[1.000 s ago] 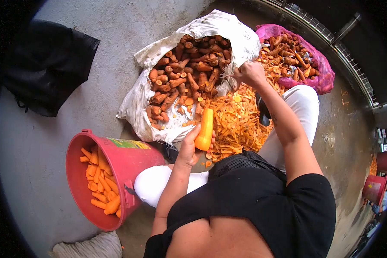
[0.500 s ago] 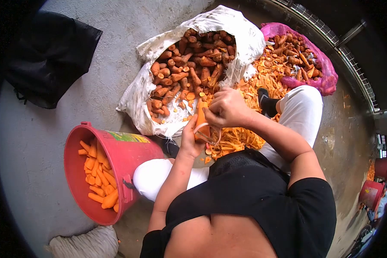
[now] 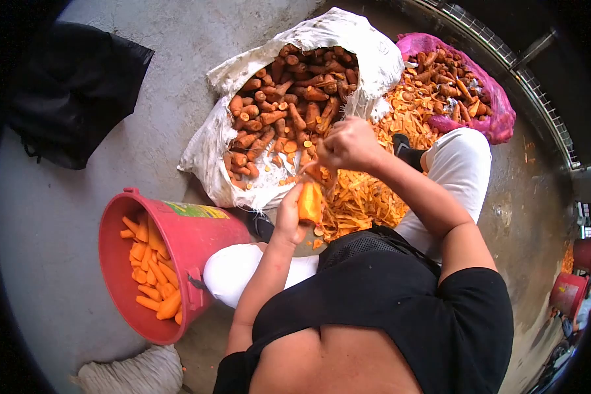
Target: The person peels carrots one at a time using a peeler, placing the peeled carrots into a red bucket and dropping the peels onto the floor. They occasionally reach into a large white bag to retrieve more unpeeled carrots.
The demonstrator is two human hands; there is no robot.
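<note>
My left hand (image 3: 290, 213) is closed around a peeled orange carrot (image 3: 310, 202), its thick end toward me. Just beyond it, my right hand (image 3: 350, 144) is closed on a peeler (image 3: 327, 176), which is smeared by motion near the carrot's far end. Below both hands lies a heap of orange peelings (image 3: 364, 205). Behind them, an open white sack (image 3: 371, 56) is full of unpeeled carrots (image 3: 299, 115).
A tipped red bucket (image 3: 207, 223) of peeled carrots (image 3: 157, 266) stands at my left. A pink sack (image 3: 502, 115) holds carrot pieces at the far right. A black cloth item (image 3: 79, 92) lies upper left, a pale sack (image 3: 134, 373) lower left. Red tubs (image 3: 568, 292) stand far right.
My right hand has moved up and away from me with the peeler, from the carrot's near part toward its far end. The carrot has tilted slightly and sits a little lower.
</note>
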